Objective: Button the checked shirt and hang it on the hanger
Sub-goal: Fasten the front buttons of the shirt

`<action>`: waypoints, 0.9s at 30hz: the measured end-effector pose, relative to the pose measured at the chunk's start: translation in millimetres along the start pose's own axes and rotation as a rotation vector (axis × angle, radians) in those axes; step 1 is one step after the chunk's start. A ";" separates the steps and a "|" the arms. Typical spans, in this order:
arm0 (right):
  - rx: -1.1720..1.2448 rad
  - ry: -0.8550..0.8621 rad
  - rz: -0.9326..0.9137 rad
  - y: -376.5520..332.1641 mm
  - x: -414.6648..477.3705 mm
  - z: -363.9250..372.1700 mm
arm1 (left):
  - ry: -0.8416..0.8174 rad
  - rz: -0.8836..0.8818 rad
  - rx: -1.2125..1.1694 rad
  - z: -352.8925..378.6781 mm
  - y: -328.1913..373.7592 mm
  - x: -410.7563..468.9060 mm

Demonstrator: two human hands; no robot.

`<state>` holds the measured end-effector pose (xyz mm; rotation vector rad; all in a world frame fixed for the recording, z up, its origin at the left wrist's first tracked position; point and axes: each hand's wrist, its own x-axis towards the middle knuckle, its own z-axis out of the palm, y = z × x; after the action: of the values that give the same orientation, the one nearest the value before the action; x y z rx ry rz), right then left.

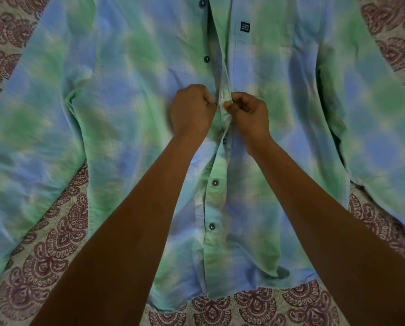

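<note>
The green and blue checked shirt (116, 95) lies flat, front up, with its hem toward me. Three dark buttons (215, 182) below my hands are fastened through the placket. Two buttons (206, 59) higher up lie exposed beside the loose placket edge. My left hand (192, 109) pinches the button side of the shirt at mid-chest, fingers curled. My right hand (249, 111) pinches the buttonhole placket (224, 95) right beside it. The button between my fingertips is hidden. No hanger is in view.
A pale bedspread (62, 222) with maroon paisley print lies under the shirt and shows at the corners and the near edge. The shirt's sleeves spread out to the left and right. A small dark label (245, 27) sits on the chest pocket.
</note>
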<state>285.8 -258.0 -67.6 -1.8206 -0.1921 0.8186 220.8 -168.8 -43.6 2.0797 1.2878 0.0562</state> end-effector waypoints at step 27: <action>0.113 0.025 0.102 0.5 -8.7 10.2 | -0.021 -0.195 -0.437 1.2 7.1 6.9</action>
<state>272.8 -254.6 -66.1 -1.7441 -0.0354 0.8602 230.3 -165.8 -42.6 1.5763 1.3232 0.2091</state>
